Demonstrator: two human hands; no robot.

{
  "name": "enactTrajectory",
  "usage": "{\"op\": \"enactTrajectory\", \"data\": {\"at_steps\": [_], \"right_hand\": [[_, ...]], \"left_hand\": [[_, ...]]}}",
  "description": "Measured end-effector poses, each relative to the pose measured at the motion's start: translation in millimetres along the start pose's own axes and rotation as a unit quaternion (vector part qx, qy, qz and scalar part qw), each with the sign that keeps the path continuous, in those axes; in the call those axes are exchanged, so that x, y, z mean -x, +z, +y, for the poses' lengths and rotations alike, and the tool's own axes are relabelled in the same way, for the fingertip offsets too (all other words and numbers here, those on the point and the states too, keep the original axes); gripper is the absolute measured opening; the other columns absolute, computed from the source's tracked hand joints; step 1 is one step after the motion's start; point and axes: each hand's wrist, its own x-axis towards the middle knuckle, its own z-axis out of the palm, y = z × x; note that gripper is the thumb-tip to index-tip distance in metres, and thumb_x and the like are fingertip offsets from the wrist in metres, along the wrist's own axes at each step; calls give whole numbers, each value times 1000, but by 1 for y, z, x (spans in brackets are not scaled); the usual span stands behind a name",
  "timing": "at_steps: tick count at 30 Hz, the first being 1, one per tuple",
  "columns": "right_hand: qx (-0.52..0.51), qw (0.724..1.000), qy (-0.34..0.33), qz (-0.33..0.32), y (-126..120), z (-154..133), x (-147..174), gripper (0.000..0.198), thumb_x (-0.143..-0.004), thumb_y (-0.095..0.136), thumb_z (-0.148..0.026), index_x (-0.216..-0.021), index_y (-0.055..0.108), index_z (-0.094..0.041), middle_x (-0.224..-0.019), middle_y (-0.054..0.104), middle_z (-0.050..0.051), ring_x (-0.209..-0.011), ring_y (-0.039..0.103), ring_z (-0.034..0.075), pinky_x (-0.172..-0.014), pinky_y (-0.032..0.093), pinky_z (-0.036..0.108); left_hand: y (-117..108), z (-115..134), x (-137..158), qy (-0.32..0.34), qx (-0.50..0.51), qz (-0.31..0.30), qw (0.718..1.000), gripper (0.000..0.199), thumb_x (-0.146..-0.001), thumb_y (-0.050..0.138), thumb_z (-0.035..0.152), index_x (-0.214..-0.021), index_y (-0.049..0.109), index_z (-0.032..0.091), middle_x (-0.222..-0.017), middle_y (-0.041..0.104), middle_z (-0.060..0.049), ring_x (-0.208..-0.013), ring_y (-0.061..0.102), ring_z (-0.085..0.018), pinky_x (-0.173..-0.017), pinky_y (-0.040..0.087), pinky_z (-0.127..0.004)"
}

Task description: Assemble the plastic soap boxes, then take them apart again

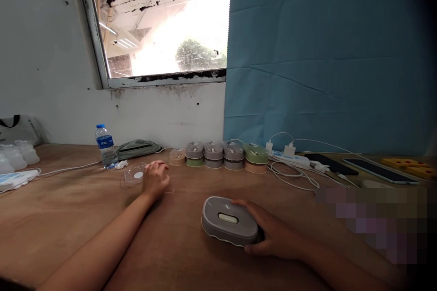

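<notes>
**Right hand [277,234] holds a gray box [235,211]**

The right fingers [251,208] are bent around one end of the gray box. The long fingers go along its far side, and the thumb [254,249] presses on the near side. The box is round at the corners, with a small cream oval [228,218] on top. It sticks out to the left of the right fingers, over the table [184,227]. I cannot tell if its bottom touches the wood.

The left hand [155,181] is farther away, with its fingers [160,164] loosely bent. I cannot tell if they pinch anything. Just to the left of these fingers is a clear plastic lid [129,174] with a white dot [138,175] on it. I cannot see if they touch it.

Just to the right of the left fingers starts a row of boxes [213,153], some gray, some green, some peach. The row stands behind the gray box, close to the wall.

Farther left of the left fingers stands a water bottle [106,152] with a blue cap. Behind them lies a green pouch [138,150]. Beyond the right fingers, to the right, are white cords [298,173] and a black phone [331,163].
</notes>
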Motion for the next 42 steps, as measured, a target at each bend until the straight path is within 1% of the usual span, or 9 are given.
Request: {"op": "enactTrajectory", "data": {"at_steps": [3, 6, 12, 18, 22, 27, 33, 36, 42], "right_hand": [[-6, 1000, -4, 1, 0, 0, 0, 87, -58, 69, -42, -132, 25, -26, -135, 30, 7, -121, 31, 30, -99, 27, 40], [-9, 1000, -2, 3, 0, 0, 1, 87, -58, 69, -41, -132, 25, -27, -135, 30, 6, -121, 31, 30, -99, 27, 40], [-7, 1000, 2, 8, 1, 1, 1, 88, -57, 69, -40, -132, 25, -27, -135, 31, 6, -121, 32, 30, -99, 28, 38], [-8, 1000, 0, 9, 1, 1, 2, 88, -57, 69, -40, -131, 25, -28, -134, 33, 6, -120, 33, 30, -98, 29, 40], [-2, 1000, -2, 11, 1, 1, 1, 88, -56, 69, -40, -132, 25, -26, -134, 32, 8, -119, 33, 31, -98, 29, 42], [-1, 1000, -5, 16, 3, 3, 0, 89, -56, 69, -40, -132, 25, -26, -133, 33, 8, -119, 34, 29, -97, 30, 41], [-10, 1000, -5, 19, 4, 4, 0, 91, -55, 70, -41, -132, 24, -25, -133, 34, 8, -119, 34, 29, -98, 29, 40], [-12, 1000, 1, 18, 3, 4, 0, 95, -55, 70, -42, -133, 21, -23, -134, 33, 8, -120, 33, 29, -98, 29, 38], [-15, 1000, 7, 21, 4, 3, 0, 95, -55, 70, -41, -134, 21, -23, -134, 34, 8, -120, 33, 29, -98, 30, 38]], "left_hand": [[3, -40, -6, -181, -46, -4, 982, 25, -62, 53, 19, -87, 57, 21, -110, 50, -9, -113, 36, -28, -98, 19, -39], [2, -67, -6, -275, -31, -22, 961, 22, -58, 58, 23, -80, 59, 20, -104, 53, -12, -110, 37, -36, -93, 22, -47], [3, -80, -7, -349, 74, -33, 934, 6, -53, 62, 24, -55, 58, 21, -80, 61, -9, -101, 46, -39, -86, 26, -52], [6, -55, -14, -335, 278, 42, 900, 10, -60, 62, 23, -66, 55, 20, -77, 61, -3, -89, 56, -27, -88, 33, -45], [8, -18, -15, -305, 461, 85, 829, 17, -68, 60, 26, -80, 51, 18, -83, 60, -2, -80, 60, -16, -80, 45, -32], [4, 30, -3, -285, 626, 40, 725, 15, -73, 60, 25, -78, 51, 14, -75, 61, -3, -68, 64, -15, -72, 52, -35], [-11, 65, 16, -275, 800, -72, 528, 9, -75, 59, 19, -78, 55, 12, -74, 62, -2, -68, 63, -13, -77, 52, -32], [-16, 73, 21, -263, 826, -100, 489, 7, -76, 59, 18, -80, 56, 13, -77, 62, 0, -71, 63, -12, -79, 51, -31], [-17, 76, 28, -222, 849, -144, 457, 6, -77, 57, 20, -80, 57, 15, -79, 62, 1, -77, 62, -12, -83, 48, -30]]}}
